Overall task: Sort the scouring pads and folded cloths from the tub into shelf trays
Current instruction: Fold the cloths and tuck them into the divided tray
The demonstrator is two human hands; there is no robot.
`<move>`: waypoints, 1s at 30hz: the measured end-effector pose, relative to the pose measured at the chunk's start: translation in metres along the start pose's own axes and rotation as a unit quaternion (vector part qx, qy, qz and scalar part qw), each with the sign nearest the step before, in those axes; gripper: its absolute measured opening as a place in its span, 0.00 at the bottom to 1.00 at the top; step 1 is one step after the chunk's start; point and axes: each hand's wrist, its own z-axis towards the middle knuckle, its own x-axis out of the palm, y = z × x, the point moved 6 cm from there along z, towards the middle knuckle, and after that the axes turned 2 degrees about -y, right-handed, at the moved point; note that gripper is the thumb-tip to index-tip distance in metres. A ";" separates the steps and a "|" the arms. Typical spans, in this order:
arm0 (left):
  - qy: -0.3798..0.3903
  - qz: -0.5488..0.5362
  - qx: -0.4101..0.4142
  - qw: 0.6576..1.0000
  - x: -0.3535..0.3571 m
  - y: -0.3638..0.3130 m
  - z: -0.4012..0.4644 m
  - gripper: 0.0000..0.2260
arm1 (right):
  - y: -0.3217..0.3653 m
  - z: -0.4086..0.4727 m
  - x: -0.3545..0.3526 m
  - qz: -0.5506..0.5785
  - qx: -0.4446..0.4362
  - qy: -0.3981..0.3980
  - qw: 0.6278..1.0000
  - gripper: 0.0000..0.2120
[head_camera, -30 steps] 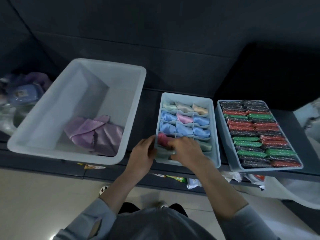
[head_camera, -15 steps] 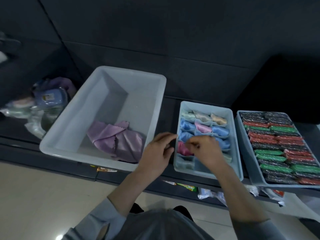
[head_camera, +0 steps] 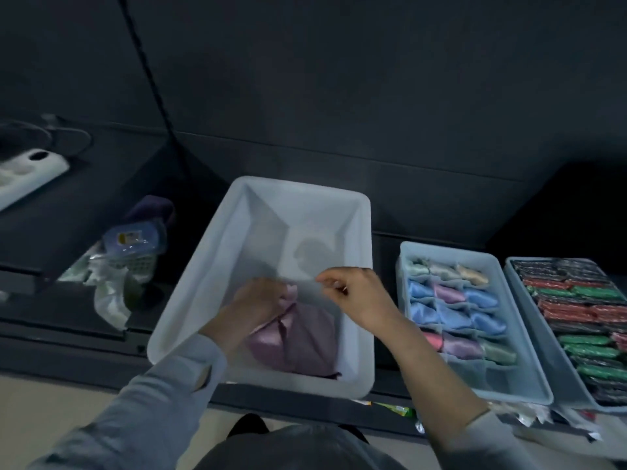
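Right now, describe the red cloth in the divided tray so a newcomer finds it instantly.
Find the divided tray between the big tub and the scouring pad tray. In its fourth row from the back, the red cloth fills the compartment nearest the tub. It is the tray's only red piece; its neighbours are blue, purple and green.

A pale tub (head_camera: 190, 320) at centre frame holds crumpled purple cloths (head_camera: 298, 337) near its lower edge. To its right a divided tray (head_camera: 529, 385) holds folded blue, pink, purple and green cloths (head_camera: 454, 313). At the right edge, another tray (head_camera: 559, 371) is packed with red, green and black scouring pads (head_camera: 583, 310).
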 end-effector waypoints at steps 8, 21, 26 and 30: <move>-0.095 -0.212 0.215 0.949 -0.138 -0.024 -0.020 0.03 | 0.049 0.034 -0.015 0.120 0.016 0.074 0.990 0.09; -0.237 -0.176 0.135 0.946 -0.228 0.046 -0.015 0.30 | 0.063 0.037 -0.150 0.299 0.062 -0.178 0.935 0.08; -0.325 -0.360 0.065 0.872 -0.231 0.060 -0.014 0.04 | 0.064 0.030 -0.151 0.376 0.051 -0.211 0.901 0.12; -0.347 -0.509 0.029 0.787 -0.217 0.054 -0.012 0.06 | 0.094 0.018 -0.131 0.376 -0.009 -0.032 0.926 0.10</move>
